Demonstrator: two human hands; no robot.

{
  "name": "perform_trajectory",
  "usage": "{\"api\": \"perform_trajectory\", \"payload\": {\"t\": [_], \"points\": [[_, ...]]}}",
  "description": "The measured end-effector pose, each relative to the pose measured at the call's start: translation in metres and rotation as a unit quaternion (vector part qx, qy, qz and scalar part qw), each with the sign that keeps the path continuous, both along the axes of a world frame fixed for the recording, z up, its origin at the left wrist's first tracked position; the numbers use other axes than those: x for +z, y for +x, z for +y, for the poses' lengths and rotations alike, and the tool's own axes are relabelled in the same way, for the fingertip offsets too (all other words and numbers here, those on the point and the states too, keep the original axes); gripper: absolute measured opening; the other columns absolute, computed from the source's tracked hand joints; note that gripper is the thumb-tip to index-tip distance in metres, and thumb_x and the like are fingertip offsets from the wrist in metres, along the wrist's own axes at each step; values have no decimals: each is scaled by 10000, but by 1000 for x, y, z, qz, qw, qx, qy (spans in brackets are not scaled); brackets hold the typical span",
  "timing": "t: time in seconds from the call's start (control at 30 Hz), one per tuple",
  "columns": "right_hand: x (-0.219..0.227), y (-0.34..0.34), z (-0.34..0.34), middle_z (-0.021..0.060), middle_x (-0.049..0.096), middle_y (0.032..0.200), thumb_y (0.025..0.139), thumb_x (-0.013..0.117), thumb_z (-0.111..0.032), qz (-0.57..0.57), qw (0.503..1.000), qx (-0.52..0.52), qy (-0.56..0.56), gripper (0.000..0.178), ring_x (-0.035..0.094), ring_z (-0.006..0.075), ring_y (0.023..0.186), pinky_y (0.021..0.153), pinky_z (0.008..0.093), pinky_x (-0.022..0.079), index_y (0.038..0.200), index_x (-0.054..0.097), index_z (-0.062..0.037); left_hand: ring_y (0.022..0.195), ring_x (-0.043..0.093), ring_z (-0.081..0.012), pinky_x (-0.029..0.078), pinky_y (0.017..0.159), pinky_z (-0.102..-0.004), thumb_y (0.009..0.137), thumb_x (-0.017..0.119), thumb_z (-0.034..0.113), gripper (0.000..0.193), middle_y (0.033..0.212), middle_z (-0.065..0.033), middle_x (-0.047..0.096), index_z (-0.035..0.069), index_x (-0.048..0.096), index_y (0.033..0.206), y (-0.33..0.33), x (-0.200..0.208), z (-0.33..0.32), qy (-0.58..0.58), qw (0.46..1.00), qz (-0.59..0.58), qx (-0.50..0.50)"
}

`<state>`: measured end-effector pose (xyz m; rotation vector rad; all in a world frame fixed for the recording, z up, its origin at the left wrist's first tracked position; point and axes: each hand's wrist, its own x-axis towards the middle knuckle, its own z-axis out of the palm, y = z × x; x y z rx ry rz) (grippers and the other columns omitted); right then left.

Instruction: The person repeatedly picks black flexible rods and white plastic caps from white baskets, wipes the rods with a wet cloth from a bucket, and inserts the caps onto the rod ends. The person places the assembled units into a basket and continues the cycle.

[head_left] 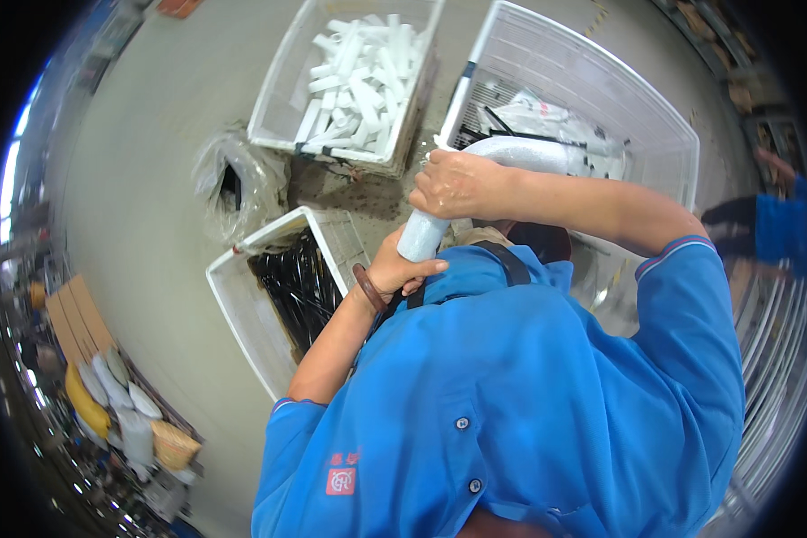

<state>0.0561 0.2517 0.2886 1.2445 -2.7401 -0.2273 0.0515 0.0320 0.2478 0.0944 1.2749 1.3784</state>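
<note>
A curved, light grey-white tube (529,152) lies across both my hands, its bend reaching right over the crate there. My right hand (457,184) is wrapped round it near the bend, with small white flecks on the fingers. Below, my left hand (399,269) closes round the tube's lower end, close to my blue shirt; the thumb points right. A brown bracelet (368,288) circles my left wrist. Some of the tube is hidden under my right hand and forearm.
A white crate (273,108) of white tube-like pieces (368,85) stands ahead. Another crate (601,72) at right holds black rods and clear plastic; a third (242,314), left, holds black wrapped pieces. Beside them sits a plastic bag (211,184). A person in blue (780,224) is far right.
</note>
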Motion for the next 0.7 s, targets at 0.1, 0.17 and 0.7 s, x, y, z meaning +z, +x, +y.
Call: {"api": "perform_trajectory", "payload": {"t": [0.1, 0.17, 0.7], "points": [[-7, 27, 16, 17, 654, 699, 719, 685, -228, 5, 999, -46, -26, 114, 668, 199, 689, 622, 329, 468, 761, 650, -128, 455, 500, -76, 348, 374, -247, 757, 810, 27, 523, 745, -36, 608, 29, 534, 1201, -8, 0, 42, -23, 993, 39, -104], [-9, 57, 23, 49, 669, 762, 734, 666, -265, 73, 993, -89, 17, 142, 649, 220, 721, 645, 326, 445, 745, 660, -124, 514, 547, -101, 397, 419, -266, 729, 826, 48, 563, 787, -47, 635, 18, 537, 1212, -18, -3, 95, 5, 971, 151, -184], [-122, 346, 443, 97, 672, 944, 630, 759, -72, -84, 663, -740, -76, 386, 650, 337, 902, 776, 459, 516, 982, 604, -101, 946, 662, -166, 558, 835, -292, 908, 669, 36, 325, 1068, -102, 650, -11, 532, 1199, -113, -112, 134, -93, 941, 327, 4]]}}
